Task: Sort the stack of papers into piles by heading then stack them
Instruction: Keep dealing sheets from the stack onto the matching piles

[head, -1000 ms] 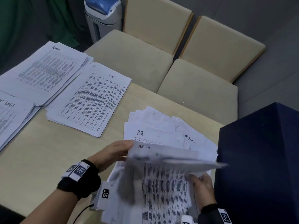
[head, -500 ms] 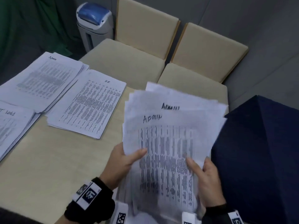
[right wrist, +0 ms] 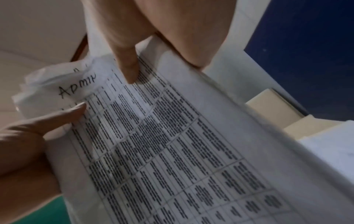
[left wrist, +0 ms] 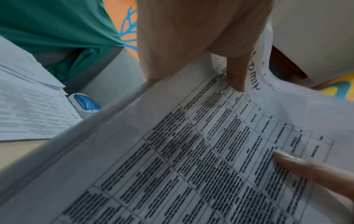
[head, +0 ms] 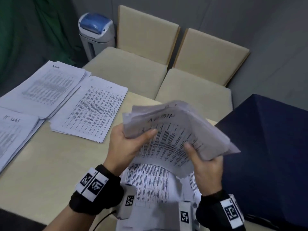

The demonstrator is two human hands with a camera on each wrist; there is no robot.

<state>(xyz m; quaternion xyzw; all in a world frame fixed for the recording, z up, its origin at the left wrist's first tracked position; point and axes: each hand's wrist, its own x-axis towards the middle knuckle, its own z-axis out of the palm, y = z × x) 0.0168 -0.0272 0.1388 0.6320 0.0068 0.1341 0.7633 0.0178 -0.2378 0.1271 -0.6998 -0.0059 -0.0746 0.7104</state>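
Papers (head: 175, 130) headed "ADMIN", gripped by left hand (head: 123, 144), right hand (head: 206, 165).

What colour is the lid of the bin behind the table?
Blue, on a pale grey-white bin; the head view shows it best.

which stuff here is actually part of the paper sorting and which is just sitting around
Part of the job:
held sheaf, top sheet headed Admin, gripped by left hand and right hand
Admin pile
HR pile
IT Logs pile
loose sheets under the hands

Just lying about:
two beige chairs
blue-lidded bin
dark blue box
green cloth
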